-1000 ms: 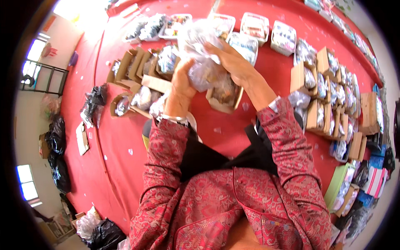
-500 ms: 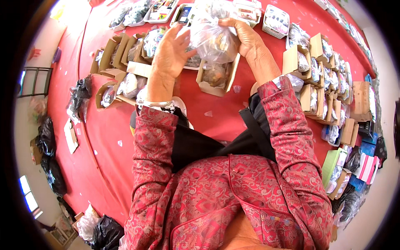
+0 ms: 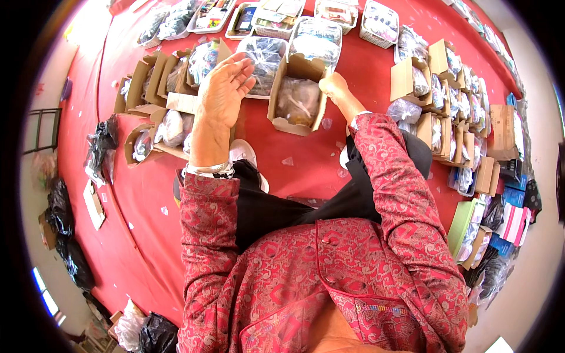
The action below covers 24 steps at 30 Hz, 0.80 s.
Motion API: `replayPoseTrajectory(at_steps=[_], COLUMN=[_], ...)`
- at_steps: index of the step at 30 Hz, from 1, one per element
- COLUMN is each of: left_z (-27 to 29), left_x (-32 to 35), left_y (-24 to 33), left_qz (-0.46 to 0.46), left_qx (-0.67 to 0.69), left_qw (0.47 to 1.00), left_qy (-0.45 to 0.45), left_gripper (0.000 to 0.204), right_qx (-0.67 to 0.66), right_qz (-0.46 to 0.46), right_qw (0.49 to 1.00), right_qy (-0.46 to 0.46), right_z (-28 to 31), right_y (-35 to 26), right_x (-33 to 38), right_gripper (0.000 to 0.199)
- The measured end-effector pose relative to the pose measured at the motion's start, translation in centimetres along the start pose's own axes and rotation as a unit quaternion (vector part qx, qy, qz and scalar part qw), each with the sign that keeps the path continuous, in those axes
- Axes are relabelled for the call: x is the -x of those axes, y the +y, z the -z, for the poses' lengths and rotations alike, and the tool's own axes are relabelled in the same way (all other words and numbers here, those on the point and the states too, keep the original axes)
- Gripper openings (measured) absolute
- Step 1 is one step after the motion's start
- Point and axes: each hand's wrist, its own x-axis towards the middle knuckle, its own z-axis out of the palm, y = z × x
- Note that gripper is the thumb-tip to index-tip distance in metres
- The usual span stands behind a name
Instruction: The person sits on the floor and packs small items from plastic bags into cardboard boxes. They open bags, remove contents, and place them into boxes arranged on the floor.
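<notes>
In front of me an open cardboard box (image 3: pixel 272 112) holds a knotted clear plastic bag (image 3: pixel 298 99) with brownish contents. My right hand (image 3: pixel 334 86) is closed at the box's right rim, its fingers seemingly wrapped on the cardboard edge. My left hand (image 3: pixel 226 82) is raised to the left of the box, palm turned inward and fingers apart, with nothing in it. Just behind the box sit a white tray with a clear bag of dark items (image 3: pixel 260 56) and a white basket of bagged things (image 3: pixel 316 41).
Several cardboard boxes of bagged items stand at left (image 3: pixel 147 79) and right (image 3: pixel 441 138). White baskets (image 3: pixel 376 36) line the far side. Black plastic bags (image 3: pixel 103 144) lie on the red floor covering (image 3: pixel 141 212). My white shoe (image 3: pixel 242 154) is near the box.
The clear bag that my right hand held up has come down into the box, and that hand has moved to the rim. My left hand has drawn away to the left, still open.
</notes>
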Motion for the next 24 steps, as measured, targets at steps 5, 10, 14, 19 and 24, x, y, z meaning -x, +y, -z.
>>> replayPoseTrajectory(at_steps=[5, 10, 14, 19, 24], left_z=[-0.2, -0.9, -0.6, -2.6, -3.5], left_x=[0.0, -0.6, -0.9, -1.6, -2.4], left_y=[0.3, -0.2, -0.5, -1.4, -3.1], left_qz=[-0.005, 0.006, 0.016, 0.048, 0.083], left_qx=[-0.003, 0.022, 0.001, -0.035, -0.078], left_qw=[1.0, 0.999, 0.999, 0.996, 0.99], left_qy=[-0.001, -0.034, -0.039, -0.069, -0.08], left_gripper=[0.042, 0.036, 0.042, 0.039, 0.038], right_qx=[0.045, 0.196, 0.277, 0.314, 0.238], right_qz=[0.27, 0.331, 0.296, 0.265, 0.284], right_qw=[0.962, 0.919, 0.914, 0.911, 0.929], right_qy=[-0.015, -0.091, 0.024, -0.014, 0.026], right_z=[1.0, -2.2, -5.5, -8.4, -8.5], right_y=[-2.6, -1.8, 1.5, 3.4, 3.4], right_x=[2.0, 1.7, 3.4, 1.7, 0.8], right_gripper=[0.032, 0.023, 0.021, 0.026, 0.019])
